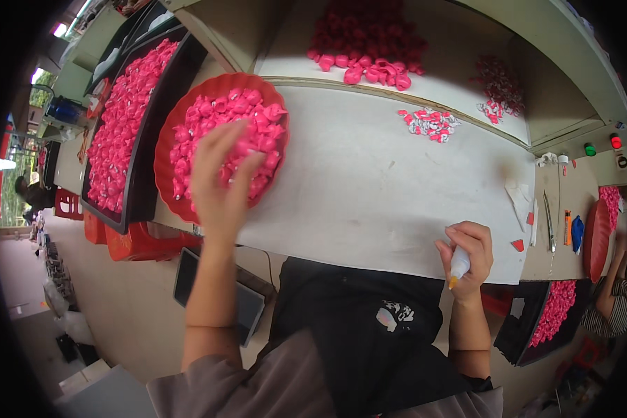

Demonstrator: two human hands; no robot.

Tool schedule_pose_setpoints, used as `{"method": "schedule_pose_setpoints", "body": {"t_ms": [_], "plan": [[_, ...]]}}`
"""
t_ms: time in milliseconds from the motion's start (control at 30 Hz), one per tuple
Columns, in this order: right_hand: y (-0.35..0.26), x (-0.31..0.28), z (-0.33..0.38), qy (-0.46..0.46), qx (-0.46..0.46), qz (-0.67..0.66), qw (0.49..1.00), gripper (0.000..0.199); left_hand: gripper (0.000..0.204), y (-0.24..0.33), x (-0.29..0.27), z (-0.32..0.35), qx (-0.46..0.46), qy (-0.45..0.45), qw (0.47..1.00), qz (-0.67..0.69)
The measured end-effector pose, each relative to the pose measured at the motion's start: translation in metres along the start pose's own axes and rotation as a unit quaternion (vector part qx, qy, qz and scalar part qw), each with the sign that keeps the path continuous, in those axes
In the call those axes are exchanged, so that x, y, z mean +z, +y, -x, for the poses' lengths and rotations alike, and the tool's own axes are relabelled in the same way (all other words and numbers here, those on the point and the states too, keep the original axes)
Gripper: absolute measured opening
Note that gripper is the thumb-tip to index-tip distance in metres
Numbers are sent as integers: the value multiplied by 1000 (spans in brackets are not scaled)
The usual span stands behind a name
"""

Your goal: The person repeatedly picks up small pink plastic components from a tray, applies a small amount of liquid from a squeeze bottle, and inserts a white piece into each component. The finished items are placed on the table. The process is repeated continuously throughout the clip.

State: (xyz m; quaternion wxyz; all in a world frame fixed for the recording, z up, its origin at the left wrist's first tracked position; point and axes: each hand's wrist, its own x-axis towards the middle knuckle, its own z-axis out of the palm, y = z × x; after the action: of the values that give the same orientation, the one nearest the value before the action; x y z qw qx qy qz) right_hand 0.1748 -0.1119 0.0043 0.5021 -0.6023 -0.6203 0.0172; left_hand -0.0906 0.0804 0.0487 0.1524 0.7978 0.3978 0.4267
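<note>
Here left hand (219,177) spread in glossy pink pieces (209,125), red bowl (166,150); right hand (470,254) clamps white glue bottle (459,265).

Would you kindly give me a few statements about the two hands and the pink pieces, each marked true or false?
1. The left hand reaches into the red bowl of pink pieces. True.
2. The right hand is empty. False: it grips a small white bottle with an orange tip.
3. The bottle's tip points down. True.
4. The black tray left of the bowl is empty. False: it is full of pink pieces.
5. The right hand rests in the bowl. False: it is at the near edge of the white table, far from the bowl.
</note>
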Motion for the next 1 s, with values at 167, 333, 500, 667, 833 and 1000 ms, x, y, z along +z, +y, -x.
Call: {"method": "schedule_pose_setpoints", "body": {"t_ms": [167,333,500,667,833,1000], "plan": [[14,-5,-2,-15,11,-22,1000,37,34,-11,-24,-39,69,-12,968,-241],[32,-21,0,0,108,-118,987,54,27,52,88,-126,185,-145,969,-72],[21,-32,6,1,129,-155,979,60,16,17,261,-187,232,-106,933,-254],[34,-44,23,29,132,-148,980,54,19,32,294,-193,144,-73,958,-235],[29,-45,18,43,183,-205,961,39,26,70,225,-149,-52,-155,943,290],[10,-48,10,76,198,-229,950,36,34,94,129,-43,-326,-351,643,598]]}}
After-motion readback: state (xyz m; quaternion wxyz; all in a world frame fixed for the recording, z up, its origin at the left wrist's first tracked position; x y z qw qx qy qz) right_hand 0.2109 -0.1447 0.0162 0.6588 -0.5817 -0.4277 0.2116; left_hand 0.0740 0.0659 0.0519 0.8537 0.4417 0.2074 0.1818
